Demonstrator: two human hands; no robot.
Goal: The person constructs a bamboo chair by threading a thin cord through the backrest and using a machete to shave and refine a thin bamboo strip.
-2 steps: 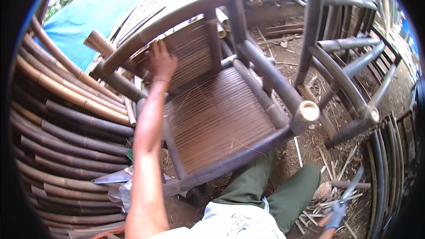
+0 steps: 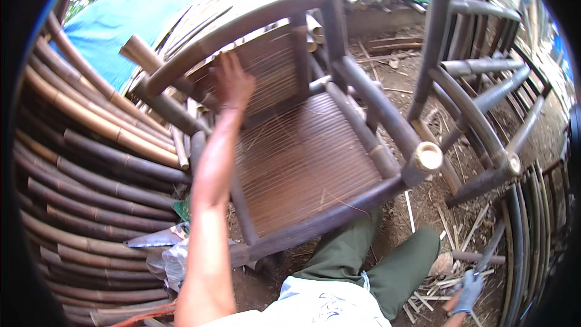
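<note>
At centre, dark bamboo chair is set before green-trousered legs; backrest is touched by left hand, fingers extended, unclenched. Lower right, knife is gripped by gloved right hand, near bamboo scraps.

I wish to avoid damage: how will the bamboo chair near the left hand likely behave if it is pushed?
The bamboo chair should probably move as one stiff piece, since thick poles frame it. Its thin seat slats may flex more. The smooth-looking poles could be slippery.

Furniture workshop: bamboo chair, bare frame, stacked poles, handsaw, offcuts.
</note>
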